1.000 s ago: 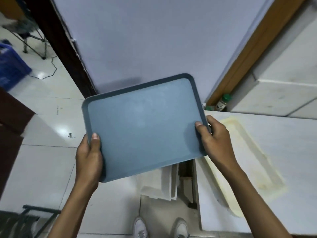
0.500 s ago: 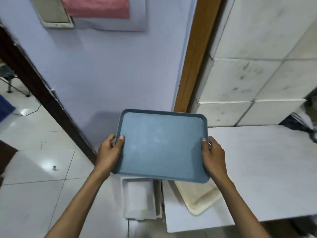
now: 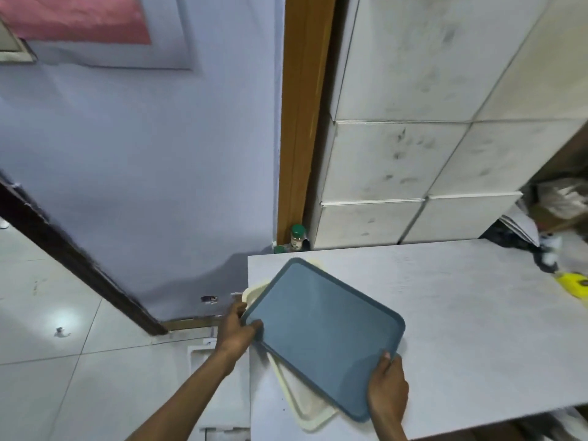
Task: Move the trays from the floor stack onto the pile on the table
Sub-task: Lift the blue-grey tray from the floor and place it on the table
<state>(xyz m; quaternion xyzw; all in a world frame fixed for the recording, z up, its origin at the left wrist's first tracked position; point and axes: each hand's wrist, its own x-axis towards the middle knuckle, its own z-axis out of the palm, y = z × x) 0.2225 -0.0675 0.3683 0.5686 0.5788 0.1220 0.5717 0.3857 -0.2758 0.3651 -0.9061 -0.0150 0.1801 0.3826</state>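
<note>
A blue-grey tray (image 3: 321, 332) lies turned at an angle over a cream tray (image 3: 305, 409) at the left end of the white table (image 3: 461, 313). The cream tray shows only at its near corner and far left rim. My left hand (image 3: 237, 332) grips the blue tray's left corner, thumb on top. My right hand (image 3: 386, 393) holds its near right corner. Whether the blue tray rests on the cream one or hovers just above it I cannot tell. White trays of the floor stack (image 3: 197, 354) peek out behind my left forearm.
A green-capped bottle (image 3: 298, 237) stands at the table's far left corner against the wooden door frame (image 3: 302, 122). A yellow object (image 3: 574, 283) and clutter sit at the table's right end. Tiled wall behind, shiny tiled floor to the left.
The blue tray has come down and to the right from chest height onto the table's cream tray, turning clockwise. My view has swung right toward the table.
</note>
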